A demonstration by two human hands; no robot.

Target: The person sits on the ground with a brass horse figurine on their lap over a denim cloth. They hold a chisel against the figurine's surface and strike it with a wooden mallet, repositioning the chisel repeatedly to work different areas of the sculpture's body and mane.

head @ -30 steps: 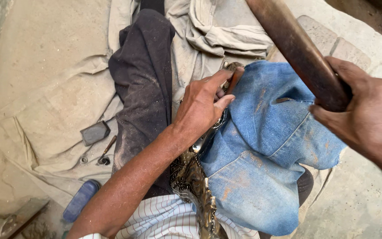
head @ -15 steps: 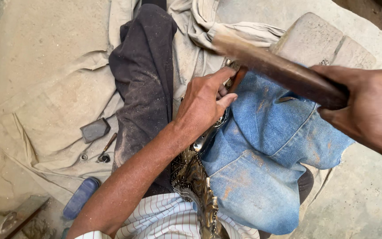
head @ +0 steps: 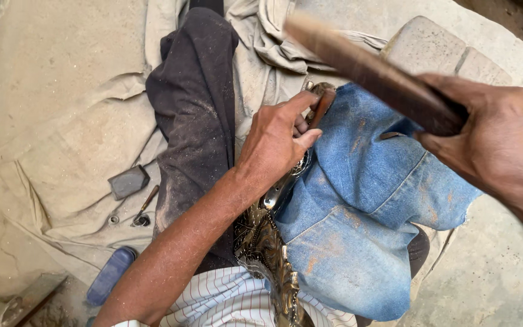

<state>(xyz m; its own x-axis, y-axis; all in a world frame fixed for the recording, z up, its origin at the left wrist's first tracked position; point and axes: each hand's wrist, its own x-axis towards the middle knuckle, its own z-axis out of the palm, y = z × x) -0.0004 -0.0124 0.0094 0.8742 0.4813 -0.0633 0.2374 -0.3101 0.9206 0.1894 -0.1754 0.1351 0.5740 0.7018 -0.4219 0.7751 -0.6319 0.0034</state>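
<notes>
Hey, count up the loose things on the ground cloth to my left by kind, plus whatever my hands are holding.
Dark grey block: 1
Small metal tool: 1
Blue oblong object: 1
Wooden mallet in the right hand: 1
Brown-handled tool in the left hand: 1
Total: 5

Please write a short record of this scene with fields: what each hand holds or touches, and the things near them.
left hand: pinches a brown tool against the denim, fingers closed around it
right hand: grips a wooden handle, raised and motion-blurred; its head is out of view
denim cloth: blue, dust-stained, draped over the lap
dark trouser leg: stretched out, dusty
patterned metal piece: ornate, under the left wrist
beige sheet: spread on the ground
small grey block: lies on the sheet
blue flat object: at the sheet's edge
stone blocks: upper right
</notes>
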